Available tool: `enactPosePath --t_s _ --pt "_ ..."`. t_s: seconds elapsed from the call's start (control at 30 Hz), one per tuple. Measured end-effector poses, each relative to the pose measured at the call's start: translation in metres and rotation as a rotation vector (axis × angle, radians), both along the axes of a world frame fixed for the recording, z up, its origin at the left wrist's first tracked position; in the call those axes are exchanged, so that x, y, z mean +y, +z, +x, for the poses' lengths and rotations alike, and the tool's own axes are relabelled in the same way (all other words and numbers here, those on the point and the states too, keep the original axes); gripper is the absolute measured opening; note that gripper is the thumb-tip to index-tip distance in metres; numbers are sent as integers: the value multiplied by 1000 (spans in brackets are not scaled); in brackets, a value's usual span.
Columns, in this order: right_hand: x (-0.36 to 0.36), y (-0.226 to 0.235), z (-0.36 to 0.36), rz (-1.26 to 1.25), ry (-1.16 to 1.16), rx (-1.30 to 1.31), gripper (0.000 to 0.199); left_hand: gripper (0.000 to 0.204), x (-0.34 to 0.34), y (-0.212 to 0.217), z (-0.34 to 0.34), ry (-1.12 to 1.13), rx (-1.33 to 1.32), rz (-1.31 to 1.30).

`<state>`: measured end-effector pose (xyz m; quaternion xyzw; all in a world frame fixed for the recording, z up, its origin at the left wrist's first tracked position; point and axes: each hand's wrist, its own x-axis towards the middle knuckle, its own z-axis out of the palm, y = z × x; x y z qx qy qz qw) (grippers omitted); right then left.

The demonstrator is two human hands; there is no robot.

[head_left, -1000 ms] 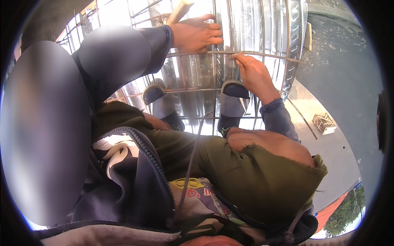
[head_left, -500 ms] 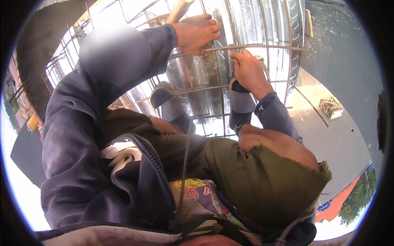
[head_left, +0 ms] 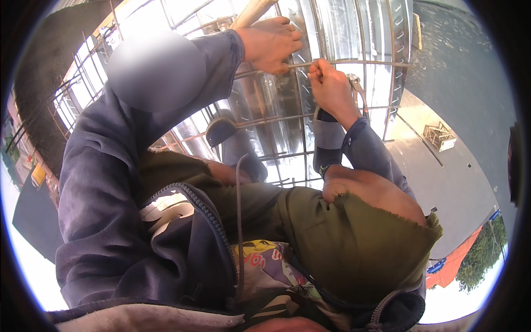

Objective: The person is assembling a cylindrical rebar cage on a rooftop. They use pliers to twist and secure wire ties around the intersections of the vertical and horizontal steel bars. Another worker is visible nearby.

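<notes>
Rebar (head_left: pixel 381 63) passes my left hand (head_left: pixel 271 44), curled, grip unclear. My right hand (head_left: pixel 332 91) presses its fingertips together. Red lettering (head_left: pixel 254 260) marks the shirt (head_left: pixel 253 283).

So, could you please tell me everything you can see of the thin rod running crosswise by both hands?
The rod is slender, brownish and looks like metal. It runs crosswise over shiny ridged sheeting, appearing slightly bowed in this fisheye view. The left hand seems to rest against it; the right hand has its fingertips at it, their exact grip unclear.
</notes>
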<state>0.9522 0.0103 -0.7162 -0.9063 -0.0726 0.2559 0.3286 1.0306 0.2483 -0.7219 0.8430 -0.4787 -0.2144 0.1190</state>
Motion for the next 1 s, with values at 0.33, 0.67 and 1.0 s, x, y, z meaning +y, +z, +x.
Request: enactPosePath --t_s 0.33,0.67,1.0 --pt "19 18 53 -270 322 -92 18 18 7 -9 4 -33 18 64" --pt "48 5 53 -328 456 96 26 11 15 -14 -12 26 -93 -73" --pt "64 19 65 -486 465 300 23 23 8 -9 -19 108 32 -61"
